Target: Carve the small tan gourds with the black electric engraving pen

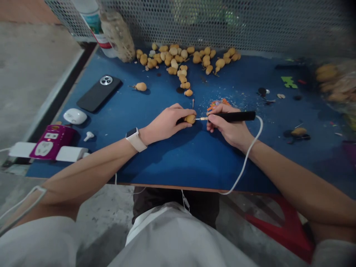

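My left hand, with a watch on its wrist, grips a small tan gourd between thumb and fingers over the middle of the blue table. My right hand is closed round a black pen-shaped tool with a white cord. The tool's thin metal tip points left and meets the right side of the gourd, or nearly so. Behind my right hand lies a small heap of orange and purple pieces, partly hidden by the fingers. Pale crumbs are scattered around it.
Many small gourds lie along the back by a perforated metal screen. At the left are a bottle, a filled bag, a black phone, a white case, an earbud and a purple power adapter.
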Available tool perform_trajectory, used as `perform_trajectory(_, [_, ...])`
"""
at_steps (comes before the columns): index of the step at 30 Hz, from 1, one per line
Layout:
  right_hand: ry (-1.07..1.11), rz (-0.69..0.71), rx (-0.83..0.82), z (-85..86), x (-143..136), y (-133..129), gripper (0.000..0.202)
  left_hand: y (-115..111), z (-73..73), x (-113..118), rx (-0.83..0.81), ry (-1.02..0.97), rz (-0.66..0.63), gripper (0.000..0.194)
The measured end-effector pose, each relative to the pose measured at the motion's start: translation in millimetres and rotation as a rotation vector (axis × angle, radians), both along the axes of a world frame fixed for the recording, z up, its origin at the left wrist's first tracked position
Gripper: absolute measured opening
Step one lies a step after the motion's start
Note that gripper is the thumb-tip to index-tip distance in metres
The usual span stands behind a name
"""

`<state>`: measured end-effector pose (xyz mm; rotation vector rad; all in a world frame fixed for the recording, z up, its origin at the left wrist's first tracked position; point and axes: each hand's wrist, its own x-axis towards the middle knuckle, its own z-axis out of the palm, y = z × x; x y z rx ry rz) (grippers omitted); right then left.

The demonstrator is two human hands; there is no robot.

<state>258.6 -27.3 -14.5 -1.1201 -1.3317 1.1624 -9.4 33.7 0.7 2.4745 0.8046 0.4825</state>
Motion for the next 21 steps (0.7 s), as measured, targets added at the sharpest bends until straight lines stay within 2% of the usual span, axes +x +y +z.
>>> perform_trajectory(7, [-0.144,-0.023,0.085,14.5,-5,-7,0.039,1,0.3,0,-0.002,-0.012,-0.006,0.042])
perform_trajectory(10, [-0.218,-0.049,0.143,13.1,-3,-9,0.035,0,0.7,0,-0.004,-0.019,-0.002,0.041])
perform_trajectory(16, [-0.215,-0.045,0.139,7.9,-2,-9,0.03,-2,2.5,1,-0.003,0.006,0.009,0.042])
perform_trajectory(21, [-0.205,-0.059,0.155,9.3,-3,-9,0.038,-2,2.9,2,0.022,0.009,0.014,0.042])
